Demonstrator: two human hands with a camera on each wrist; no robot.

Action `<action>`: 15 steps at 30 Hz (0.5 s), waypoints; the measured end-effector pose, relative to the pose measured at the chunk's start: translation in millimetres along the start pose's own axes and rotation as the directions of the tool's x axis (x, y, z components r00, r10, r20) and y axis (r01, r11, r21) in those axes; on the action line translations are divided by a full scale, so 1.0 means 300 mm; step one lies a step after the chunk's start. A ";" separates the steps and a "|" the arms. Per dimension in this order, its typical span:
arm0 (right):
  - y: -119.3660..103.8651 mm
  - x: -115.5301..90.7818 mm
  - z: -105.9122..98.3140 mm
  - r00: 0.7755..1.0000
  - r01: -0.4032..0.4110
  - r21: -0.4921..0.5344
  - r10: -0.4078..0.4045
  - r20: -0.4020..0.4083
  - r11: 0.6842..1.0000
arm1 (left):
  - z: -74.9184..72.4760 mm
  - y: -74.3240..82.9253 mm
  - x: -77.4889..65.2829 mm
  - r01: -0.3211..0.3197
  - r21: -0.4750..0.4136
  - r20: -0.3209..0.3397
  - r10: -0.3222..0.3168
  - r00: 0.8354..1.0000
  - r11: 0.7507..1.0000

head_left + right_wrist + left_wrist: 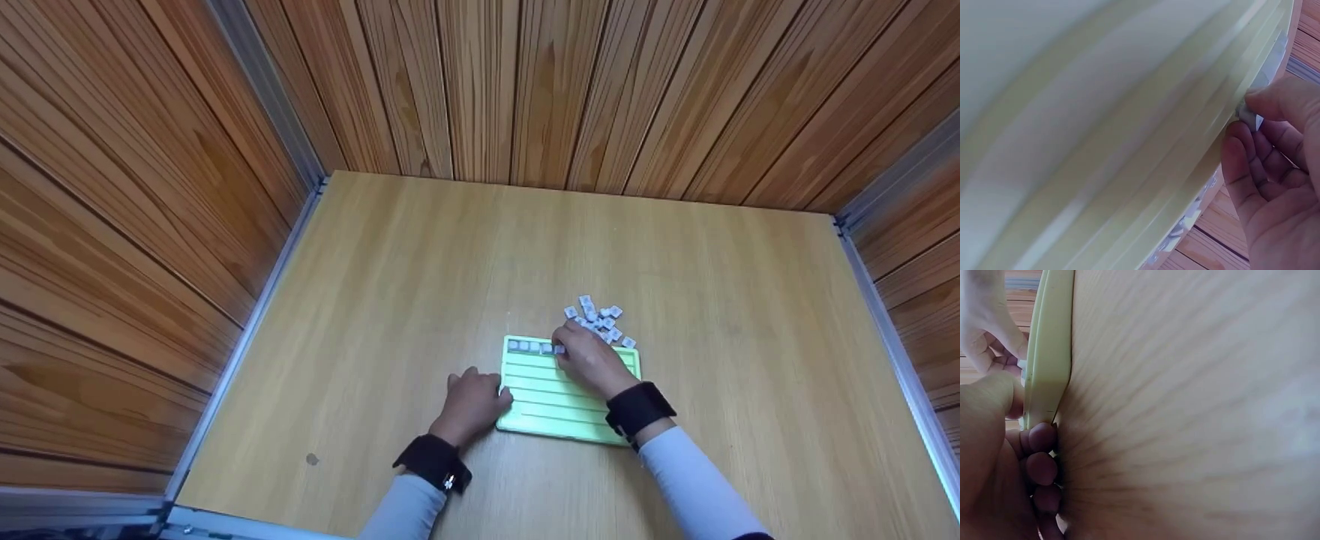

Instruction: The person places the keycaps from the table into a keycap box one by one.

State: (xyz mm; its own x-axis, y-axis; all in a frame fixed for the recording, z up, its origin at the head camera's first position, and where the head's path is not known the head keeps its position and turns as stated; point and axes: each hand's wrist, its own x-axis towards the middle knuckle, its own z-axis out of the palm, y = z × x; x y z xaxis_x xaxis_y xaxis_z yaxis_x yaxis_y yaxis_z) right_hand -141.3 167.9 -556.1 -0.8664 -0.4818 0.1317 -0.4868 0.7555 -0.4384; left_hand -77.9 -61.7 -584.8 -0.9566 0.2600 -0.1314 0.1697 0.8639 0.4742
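A light green board (551,405) with raised parallel ridges lies on the table. My left hand (471,405) grips its left edge, thumb over the top face and curled fingertips against the side, as the left wrist view shows. Between thumb and fingers, my right hand (592,364) pinches a small white tile (1251,118) at the board's far row. Several like tiles (523,346) stand side by side in that row, from the left corner up to the pinched one. Beyond the board's far edge, a loose heap of small tiles with dark marks (609,324) is partly hidden by the right hand.
The wood-grain table (405,285) is bounded by plank walls (480,90) at the back and sides, with metal rails (247,337) along the side edges. A dark round spot (312,459) marks the table at the near left.
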 end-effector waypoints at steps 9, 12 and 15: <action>-0.018 0.013 0.009 1.000 -0.005 -0.024 0.005 0.020 1.000 | -0.001 -0.001 0.004 0.007 0.006 0.016 -0.007 1.000 1.000; -0.020 0.015 0.010 0.999 -0.015 -0.034 0.016 0.036 0.999 | -0.001 -0.001 0.005 0.020 0.004 0.030 -0.021 0.999 1.000; -0.021 0.016 0.007 0.999 -0.022 -0.057 0.025 0.042 0.998 | -0.002 -0.002 0.006 0.025 0.002 0.038 -0.025 0.999 1.000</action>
State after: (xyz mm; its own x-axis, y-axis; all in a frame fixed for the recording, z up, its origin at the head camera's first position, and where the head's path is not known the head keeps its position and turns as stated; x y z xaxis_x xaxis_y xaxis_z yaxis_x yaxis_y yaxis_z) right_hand -142.2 159.8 -554.6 -0.8727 -0.4811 0.0835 -0.4730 0.7903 -0.3896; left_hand -80.0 -62.0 -584.9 -0.9511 0.2540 -0.1759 0.1459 0.8711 0.4688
